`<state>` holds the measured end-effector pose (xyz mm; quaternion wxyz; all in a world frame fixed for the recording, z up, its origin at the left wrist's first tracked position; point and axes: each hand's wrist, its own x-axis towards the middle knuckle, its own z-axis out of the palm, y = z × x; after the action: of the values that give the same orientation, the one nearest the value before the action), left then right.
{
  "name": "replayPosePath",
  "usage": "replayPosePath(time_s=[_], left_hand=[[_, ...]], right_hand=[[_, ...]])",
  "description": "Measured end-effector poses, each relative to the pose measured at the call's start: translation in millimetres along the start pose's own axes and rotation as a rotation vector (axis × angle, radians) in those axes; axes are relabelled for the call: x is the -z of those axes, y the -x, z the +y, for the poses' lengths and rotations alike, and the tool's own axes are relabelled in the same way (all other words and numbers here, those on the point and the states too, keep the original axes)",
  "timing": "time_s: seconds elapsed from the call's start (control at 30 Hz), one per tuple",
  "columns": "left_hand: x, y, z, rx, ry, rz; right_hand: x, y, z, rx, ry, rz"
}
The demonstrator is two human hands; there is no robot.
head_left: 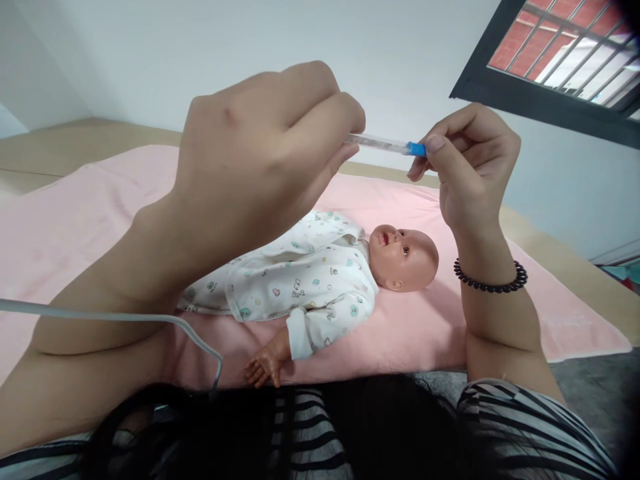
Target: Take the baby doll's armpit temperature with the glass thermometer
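Observation:
A clear glass thermometer (377, 142) with a blue cap end (416, 149) is held level between my two hands, above the doll. My left hand (265, 147) pinches the glass end, and its fingers hide that tip. At the other end, the thumb and fingertips of my right hand (467, 160) close on the blue part. Below them a baby doll (404, 260) lies on its back, head toward the right. It wears a white printed outfit (310, 280), partly covered from view by my left forearm.
The doll lies on a pink blanket (400, 340) spread over a tan surface (550, 247). A white cable (110, 315) crosses my left forearm. Behind is a pale wall (400, 53), with a dark-framed barred window (560, 87) at upper right. Dark hair hangs along the bottom edge.

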<state>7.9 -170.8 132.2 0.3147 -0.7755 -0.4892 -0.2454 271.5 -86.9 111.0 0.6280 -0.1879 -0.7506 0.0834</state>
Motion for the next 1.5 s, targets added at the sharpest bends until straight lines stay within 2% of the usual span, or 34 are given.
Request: replayPosePath(time_s=[0.17,0.37,0.53,0.73,1.13,1.37,1.5], left_hand=[[-1.2,-2.9,0.0,0.033,0.052,-0.036],[-4.6,-2.3,-0.7,-0.016,0.087,0.046],[-5.4,-1.6,-2.2,-0.023,0.188,0.059],[-5.1,-2.6,-1.8,0.008,0.111,0.038],[-4.0,-0.9,-1.2,-0.003,0.171,0.053],[-3.9,-3.3,-0.9,-0.011,0.044,0.026],[0.9,-0.1,-2.3,-0.043,0.074,0.010]], right_hand=[[-0.7,0.4,-1.2,-0.020,-0.003,-0.009],[-0.6,1.4,-0.1,-0.025,-0.020,-0.016],[-0.7,1.7,1.6,-0.005,-0.038,-0.022],[-0.9,1.3,2.5,0.014,-0.042,-0.025],[-0.4,1.5,2.5,-0.037,-0.011,-0.026],[-0.1,1.3,7.3,-0.019,-0.014,-0.039],[4.5,4.3,-0.3,-0.143,0.125,-0.080]])
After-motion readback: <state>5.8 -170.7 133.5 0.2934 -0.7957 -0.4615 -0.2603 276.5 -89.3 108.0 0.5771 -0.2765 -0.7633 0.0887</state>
